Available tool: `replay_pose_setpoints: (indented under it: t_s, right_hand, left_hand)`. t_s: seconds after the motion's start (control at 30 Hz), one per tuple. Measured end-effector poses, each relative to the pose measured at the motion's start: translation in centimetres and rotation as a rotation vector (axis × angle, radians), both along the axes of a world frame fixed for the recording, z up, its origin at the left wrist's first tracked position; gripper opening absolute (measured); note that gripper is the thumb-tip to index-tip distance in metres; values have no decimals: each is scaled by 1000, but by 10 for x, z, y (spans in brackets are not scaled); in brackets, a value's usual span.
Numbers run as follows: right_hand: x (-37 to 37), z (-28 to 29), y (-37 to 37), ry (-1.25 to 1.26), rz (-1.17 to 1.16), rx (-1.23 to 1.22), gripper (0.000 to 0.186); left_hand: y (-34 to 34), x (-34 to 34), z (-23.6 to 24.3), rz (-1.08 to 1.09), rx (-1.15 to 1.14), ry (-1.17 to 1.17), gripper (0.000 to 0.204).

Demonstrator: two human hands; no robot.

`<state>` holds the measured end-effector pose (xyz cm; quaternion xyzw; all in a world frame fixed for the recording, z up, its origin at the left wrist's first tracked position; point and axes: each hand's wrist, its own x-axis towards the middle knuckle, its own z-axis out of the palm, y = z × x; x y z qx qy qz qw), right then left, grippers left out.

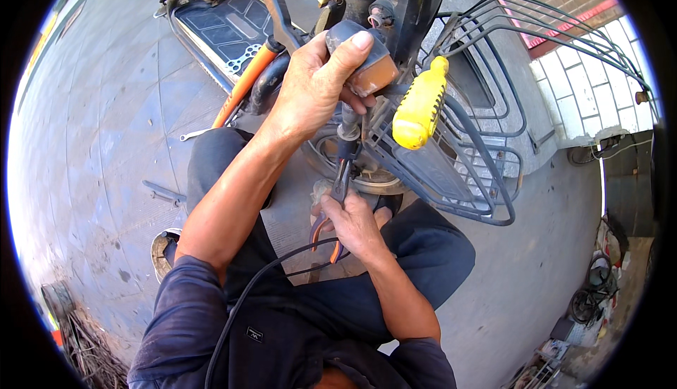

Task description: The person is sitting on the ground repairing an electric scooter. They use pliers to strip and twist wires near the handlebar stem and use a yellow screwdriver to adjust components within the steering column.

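Two hands busy: left hand [314, 86] grips orange-lensed lamp [367, 61], right hand [352, 223] pliers [337, 192].

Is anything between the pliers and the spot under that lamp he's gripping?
Nothing visible blocks them. The right hand holds the pliers pointing up at the dark stem just below the orange lamp, which the left hand grips. The yellow screwdriver rests in the wire basket, off to the side.
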<state>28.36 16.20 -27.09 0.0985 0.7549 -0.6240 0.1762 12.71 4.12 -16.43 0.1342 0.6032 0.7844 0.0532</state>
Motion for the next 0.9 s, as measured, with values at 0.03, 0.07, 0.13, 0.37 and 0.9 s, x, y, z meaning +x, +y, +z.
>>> replay_pose_setpoints:
  t_s: [0.03, 0.07, 0.13, 0.37, 0.9]
  right_hand:
    - [1, 0, 0, 21, -3, 1, 26]
    - [2, 0, 0, 41, -7, 3, 26]
    - [2, 3, 0, 49, 0, 10, 25]
    - [1, 8, 1, 3, 52, 26, 28]
    - [1, 10, 0, -16, 43, 54, 26]
  left_hand:
    - [1, 1, 1, 4, 42, -9, 66]
    - [2, 1, 0, 14, 54, -16, 65]
    - [2, 1, -2, 36, 78, -30, 63]
    - [8, 1, 2, 72, 155, -20, 59]
    - [12, -6, 1, 61, 163, -60, 56]
